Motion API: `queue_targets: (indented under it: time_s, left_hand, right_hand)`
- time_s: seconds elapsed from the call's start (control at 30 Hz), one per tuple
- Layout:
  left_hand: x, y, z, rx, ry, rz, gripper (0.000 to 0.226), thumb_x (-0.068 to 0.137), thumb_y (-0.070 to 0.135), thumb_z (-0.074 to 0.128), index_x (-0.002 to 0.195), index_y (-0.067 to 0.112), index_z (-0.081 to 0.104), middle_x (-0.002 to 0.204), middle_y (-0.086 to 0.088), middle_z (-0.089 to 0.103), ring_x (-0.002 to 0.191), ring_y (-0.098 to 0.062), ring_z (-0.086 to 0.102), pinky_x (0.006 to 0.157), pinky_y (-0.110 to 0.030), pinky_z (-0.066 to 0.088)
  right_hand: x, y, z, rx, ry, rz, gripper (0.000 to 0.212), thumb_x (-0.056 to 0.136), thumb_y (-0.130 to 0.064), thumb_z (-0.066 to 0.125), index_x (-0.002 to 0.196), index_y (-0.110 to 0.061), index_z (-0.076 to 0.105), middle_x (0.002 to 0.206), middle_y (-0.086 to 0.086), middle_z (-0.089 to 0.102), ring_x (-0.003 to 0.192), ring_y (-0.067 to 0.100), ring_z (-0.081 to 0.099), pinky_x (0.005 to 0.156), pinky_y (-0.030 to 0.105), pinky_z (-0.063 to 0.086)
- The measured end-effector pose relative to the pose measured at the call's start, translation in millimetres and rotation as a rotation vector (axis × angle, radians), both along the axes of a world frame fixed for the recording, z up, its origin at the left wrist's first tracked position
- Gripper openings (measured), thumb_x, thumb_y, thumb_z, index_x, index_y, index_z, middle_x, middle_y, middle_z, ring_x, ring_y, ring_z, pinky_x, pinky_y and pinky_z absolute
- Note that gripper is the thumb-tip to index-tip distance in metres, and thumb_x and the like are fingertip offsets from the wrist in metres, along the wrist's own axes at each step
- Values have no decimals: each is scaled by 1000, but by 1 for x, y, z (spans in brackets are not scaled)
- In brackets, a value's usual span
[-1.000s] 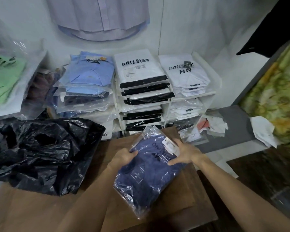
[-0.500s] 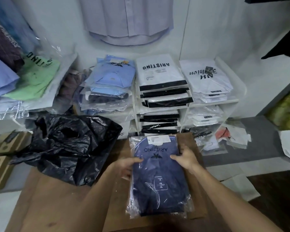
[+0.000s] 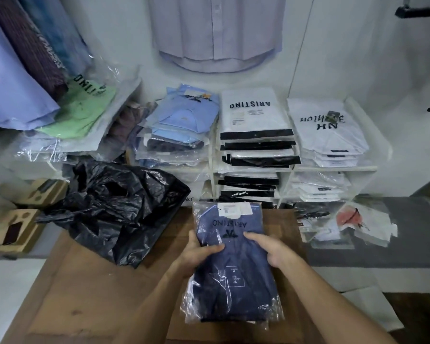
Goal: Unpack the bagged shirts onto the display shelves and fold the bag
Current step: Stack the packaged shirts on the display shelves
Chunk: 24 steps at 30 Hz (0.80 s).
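The navy packaged shirt [image 3: 233, 264], skewed a second ago, now sits squared at lower centre, left hand [image 3: 199, 254] and right hand [image 3: 271, 249] gripping its sides. Likely shelving next; black bag [image 3: 114, 207], centre left, probably still unfolded.

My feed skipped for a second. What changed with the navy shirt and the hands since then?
The navy shirt was turned from lying askew to square with the shelves, logo end away. Both hands kept their grip: left hand on its left edge, right hand on its right. The black bag stayed crumpled on the table.
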<state>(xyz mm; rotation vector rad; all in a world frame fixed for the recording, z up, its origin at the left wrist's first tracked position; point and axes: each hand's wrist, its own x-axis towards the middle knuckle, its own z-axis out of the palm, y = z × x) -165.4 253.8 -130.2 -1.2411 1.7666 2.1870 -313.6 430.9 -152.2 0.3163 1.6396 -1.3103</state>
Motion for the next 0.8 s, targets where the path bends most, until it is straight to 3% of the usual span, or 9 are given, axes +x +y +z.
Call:
queue_targets:
  time_s: [0.07,0.13,0.2,0.3,0.37,0.5,0.67,0.8]
  left_hand:
    - [2,-1,1,5,49,41,76,74,3,89,127,9,35,128,-18,62,107,-32,71,79,-39,63]
    - [4,-4,8,-23,77,82,72,78,3,86,129,9,36,125,-14,63,100,-23,72,73,-31,62]
    - [5,-11,22,-58,96,115,69,79,8,86,128,13,37,122,-11,65,95,-18,73,71,-28,61]
    - [0,-31,44,-129,143,126,63,84,14,83,128,17,37,125,-11,65,104,-22,72,81,-36,62]
    - [-8,-50,66,-221,156,120,60,87,16,80,127,17,36,125,-12,64,105,-23,71,84,-38,62]
    - [-37,-95,117,-394,207,89,59,90,18,77,130,14,34,123,-7,61,105,-17,67,74,-22,60]
    - [-81,-151,157,-616,260,129,80,87,19,80,149,13,30,133,-5,60,116,-20,64,101,-41,54]
    - [-112,-194,178,-746,305,141,90,80,32,84,153,29,31,140,5,57,122,-13,60,104,-31,50]
  right_hand:
    - [-1,-2,8,-72,10,139,50,76,-25,89,120,-12,70,105,12,78,95,31,76,84,42,61]
    - [-3,-5,15,-109,75,284,64,73,-27,90,130,-27,60,118,3,75,107,28,73,95,47,57]
    - [-7,-12,26,-172,108,372,68,79,-17,84,135,-37,50,126,-2,71,114,23,69,101,49,54]
    - [-15,-29,52,-252,185,413,67,84,-7,80,136,-35,47,126,-1,69,113,18,68,102,44,53]
    - [-24,-45,73,-282,258,403,67,83,-9,82,137,-29,48,126,1,69,112,18,67,104,45,51]
    - [-45,-85,110,-328,392,323,77,78,-14,87,142,-23,45,126,2,69,111,19,68,102,44,53]
    - [-66,-137,152,-388,500,135,66,78,-14,87,132,-19,50,117,2,69,100,15,70,76,27,58]
    - [-90,-184,171,-363,558,46,63,74,-20,90,125,-19,52,115,1,69,103,18,69,91,38,59]
